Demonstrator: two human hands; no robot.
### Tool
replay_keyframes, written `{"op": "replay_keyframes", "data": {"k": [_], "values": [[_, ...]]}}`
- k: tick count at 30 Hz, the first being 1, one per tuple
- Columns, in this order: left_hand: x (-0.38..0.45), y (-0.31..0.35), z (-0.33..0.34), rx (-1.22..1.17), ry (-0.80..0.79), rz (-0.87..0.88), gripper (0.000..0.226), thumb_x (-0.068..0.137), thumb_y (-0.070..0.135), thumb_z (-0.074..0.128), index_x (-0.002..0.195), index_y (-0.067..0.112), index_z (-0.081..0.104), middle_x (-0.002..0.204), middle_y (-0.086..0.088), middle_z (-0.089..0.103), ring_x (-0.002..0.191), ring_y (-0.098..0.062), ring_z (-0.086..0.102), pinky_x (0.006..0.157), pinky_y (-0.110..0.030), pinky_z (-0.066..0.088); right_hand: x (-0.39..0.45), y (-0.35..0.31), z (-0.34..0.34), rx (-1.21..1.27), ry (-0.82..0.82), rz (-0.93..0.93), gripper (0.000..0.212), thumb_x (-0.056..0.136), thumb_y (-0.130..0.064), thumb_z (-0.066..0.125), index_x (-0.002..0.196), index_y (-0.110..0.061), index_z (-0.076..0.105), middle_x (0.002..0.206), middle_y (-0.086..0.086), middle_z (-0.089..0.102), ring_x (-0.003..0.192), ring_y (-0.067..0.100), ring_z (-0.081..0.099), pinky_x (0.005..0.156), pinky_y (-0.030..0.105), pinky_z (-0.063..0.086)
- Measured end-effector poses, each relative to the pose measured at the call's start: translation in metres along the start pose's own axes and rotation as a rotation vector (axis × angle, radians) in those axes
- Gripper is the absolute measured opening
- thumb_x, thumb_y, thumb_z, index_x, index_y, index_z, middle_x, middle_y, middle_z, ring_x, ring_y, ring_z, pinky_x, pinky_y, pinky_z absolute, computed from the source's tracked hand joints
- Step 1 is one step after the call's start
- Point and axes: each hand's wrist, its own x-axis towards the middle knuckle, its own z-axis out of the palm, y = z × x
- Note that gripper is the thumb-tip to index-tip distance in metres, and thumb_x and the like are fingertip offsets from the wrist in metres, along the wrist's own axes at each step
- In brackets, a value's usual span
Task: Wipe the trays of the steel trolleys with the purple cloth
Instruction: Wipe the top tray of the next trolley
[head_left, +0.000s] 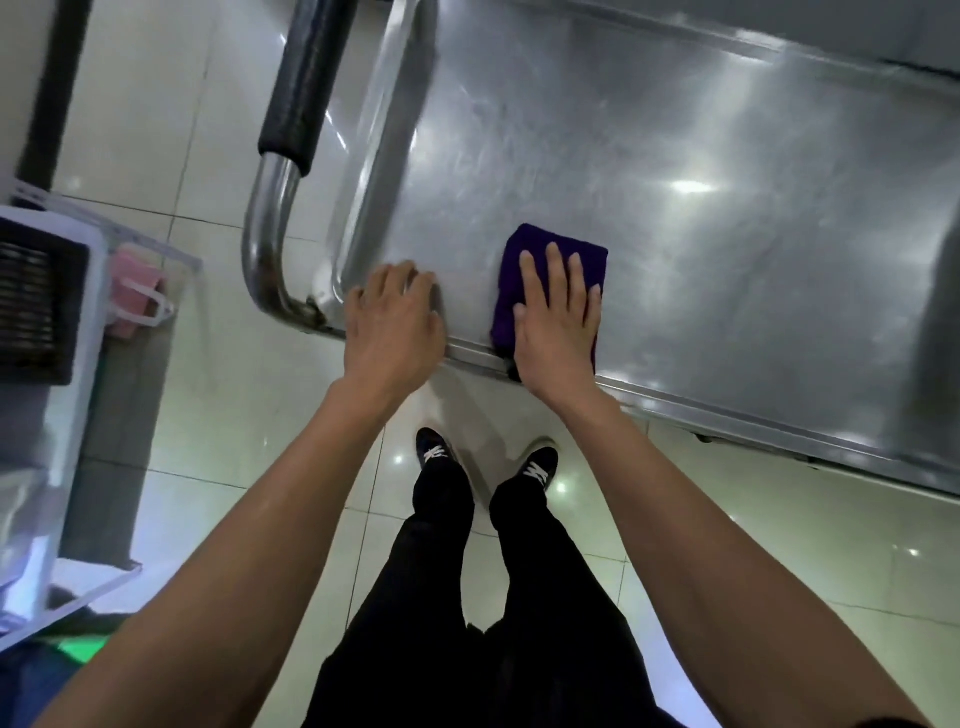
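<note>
Pressing flat on the folded purple cloth (545, 249), the right hand (558, 317) lay with straight fingers spread, clenching nothing, pinning the cloth to the scratched steel trolley tray (675, 234) just inside its near rim. The left hand (397, 317) rested at the tray's near corner, fingers curled over the rim beside the bent steel handle tube (265, 234) with its black foam sleeve (306, 78). The likeliest trouble seemed twofold: the trolley could roll away under a firm stroke if the left hand eased its bracing, and the cloth, held only by palm pressure, could bunch or slip off the rim onto the glossy tiled floor (208, 415).
</note>
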Motion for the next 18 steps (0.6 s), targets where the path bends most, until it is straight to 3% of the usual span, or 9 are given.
{"op": "replay_keyframes", "data": {"k": [6,18], "values": [[0.006,-0.029,-0.004,-0.195,0.014,-0.157,0.083,0.092,0.016,0.049,0.159,0.013,0.002,0.164,-0.015,0.017,0.152,-0.037,0.011,0.122,-0.055,0.018,0.027,-0.065,0.01,0.09,-0.02,-0.043,0.059,0.104,-0.024,0.036,0.158,-0.03,0.014,0.167,-0.003,0.0,0.153,0.021,-0.009,0.123,0.046,-0.007],[0.013,-0.054,-0.014,-0.544,0.053,-0.193,0.087,0.088,-0.006,0.047,0.16,0.01,0.0,0.166,-0.01,0.014,0.151,-0.023,0.02,0.12,-0.042,0.031,0.073,-0.146,0.016,0.342,-0.096,-0.169,0.06,0.101,-0.009,0.04,0.155,-0.031,0.028,0.166,-0.008,0.011,0.153,0.012,-0.005,0.121,0.038,-0.013]]}}
